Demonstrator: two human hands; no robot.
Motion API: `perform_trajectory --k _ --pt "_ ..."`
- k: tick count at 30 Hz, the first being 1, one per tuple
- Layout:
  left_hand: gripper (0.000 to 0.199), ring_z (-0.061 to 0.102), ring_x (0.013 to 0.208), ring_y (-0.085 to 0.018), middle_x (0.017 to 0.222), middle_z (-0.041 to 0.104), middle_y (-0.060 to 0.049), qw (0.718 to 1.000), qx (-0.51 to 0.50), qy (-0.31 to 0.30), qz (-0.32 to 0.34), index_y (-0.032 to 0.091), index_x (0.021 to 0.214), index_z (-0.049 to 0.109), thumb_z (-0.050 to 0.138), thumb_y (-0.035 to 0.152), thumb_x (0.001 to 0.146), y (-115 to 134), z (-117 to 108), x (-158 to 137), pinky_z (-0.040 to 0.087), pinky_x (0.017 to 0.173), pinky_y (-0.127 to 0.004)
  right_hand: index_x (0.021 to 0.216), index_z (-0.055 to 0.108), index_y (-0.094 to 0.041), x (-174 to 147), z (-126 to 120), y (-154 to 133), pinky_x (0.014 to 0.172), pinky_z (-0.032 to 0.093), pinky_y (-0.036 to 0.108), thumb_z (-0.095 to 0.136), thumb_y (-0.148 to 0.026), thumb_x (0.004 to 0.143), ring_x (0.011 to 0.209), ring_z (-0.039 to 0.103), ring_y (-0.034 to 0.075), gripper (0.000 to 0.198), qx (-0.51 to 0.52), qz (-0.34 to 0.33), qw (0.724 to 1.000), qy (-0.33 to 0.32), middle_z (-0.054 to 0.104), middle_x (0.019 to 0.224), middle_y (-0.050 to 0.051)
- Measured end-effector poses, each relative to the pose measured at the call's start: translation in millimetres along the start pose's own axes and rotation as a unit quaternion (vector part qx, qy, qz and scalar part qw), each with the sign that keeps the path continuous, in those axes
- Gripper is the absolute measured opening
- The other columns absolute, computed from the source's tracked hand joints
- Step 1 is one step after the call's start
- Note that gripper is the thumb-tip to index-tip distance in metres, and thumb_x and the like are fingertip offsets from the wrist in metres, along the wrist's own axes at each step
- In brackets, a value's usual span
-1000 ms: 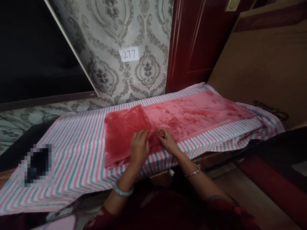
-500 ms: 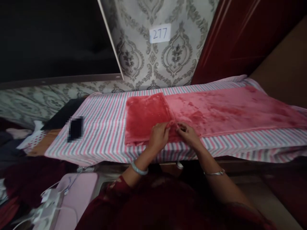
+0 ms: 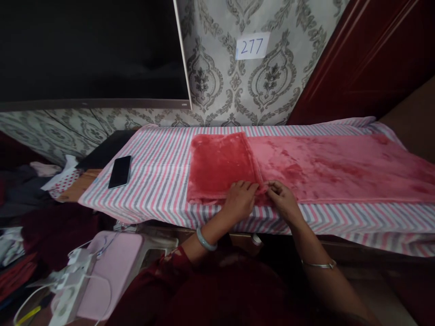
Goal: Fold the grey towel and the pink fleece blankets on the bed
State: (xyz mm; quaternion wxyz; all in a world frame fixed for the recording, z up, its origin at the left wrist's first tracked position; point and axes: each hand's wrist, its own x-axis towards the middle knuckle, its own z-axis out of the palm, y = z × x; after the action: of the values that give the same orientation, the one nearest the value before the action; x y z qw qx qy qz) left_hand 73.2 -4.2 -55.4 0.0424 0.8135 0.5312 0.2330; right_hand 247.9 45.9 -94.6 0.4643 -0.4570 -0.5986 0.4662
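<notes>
A plush red-pink blanket lies lengthwise on the striped cloth, its left end doubled over into a darker red square. At the near right corner of that folded part, my left hand rests on the fabric with its fingertips closed on the edge. Just to its right, my right hand pinches the same corner between thumb and fingers. The two hands are a short way apart, with a bit of bunched blanket between them. Beyond them the long single stretch of the blanket runs flat to the right.
Pink, grey and white striped cloth covers the table. A phone lies on its left part. Behind hang a large dark screen and a paper marked 277. Lower left, a power strip rests on a pink stool.
The view has shifted, so the table things sit farther right or left of before. My left hand has flattened more over the folded corner; my right hand still pinches beside it.
</notes>
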Motion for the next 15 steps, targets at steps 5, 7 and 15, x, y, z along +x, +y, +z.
perform_trajectory --k 5,7,15 --pt "0.027 0.064 0.098 -0.023 0.107 0.073 -0.009 0.991 -0.115 0.055 -0.026 0.018 0.114 0.067 0.046 0.018 0.097 -11 -1 5 0.051 0.088 -0.040 0.084 0.056 -0.023 -10 -2 -12 0.056 0.037 0.024 0.068 -0.049 0.074 0.061 0.046 0.013 0.030 0.003 -0.012 1.000 -0.018 0.051 0.068 -0.003" --pt "0.026 0.064 0.095 -0.023 0.104 0.073 -0.009 0.984 -0.150 0.095 -0.031 0.017 0.111 0.067 0.047 0.016 0.095 -13 -4 8 0.051 0.088 -0.039 0.084 0.056 -0.023 -14 -4 -18 0.057 0.037 0.025 0.066 -0.049 0.075 0.060 0.046 0.014 0.030 -0.005 -0.017 0.999 -0.035 0.051 0.067 -0.003" --pt "0.024 0.059 0.092 -0.024 0.096 0.067 -0.009 0.996 -0.024 0.061 0.053 0.018 0.104 0.068 0.048 0.014 0.093 -5 -6 3 0.049 0.082 -0.039 0.082 0.061 -0.021 -24 -13 -33 0.057 0.039 0.025 0.063 -0.039 0.078 0.060 0.049 0.014 0.019 -0.009 -0.028 0.996 -0.086 0.057 0.068 -0.001"
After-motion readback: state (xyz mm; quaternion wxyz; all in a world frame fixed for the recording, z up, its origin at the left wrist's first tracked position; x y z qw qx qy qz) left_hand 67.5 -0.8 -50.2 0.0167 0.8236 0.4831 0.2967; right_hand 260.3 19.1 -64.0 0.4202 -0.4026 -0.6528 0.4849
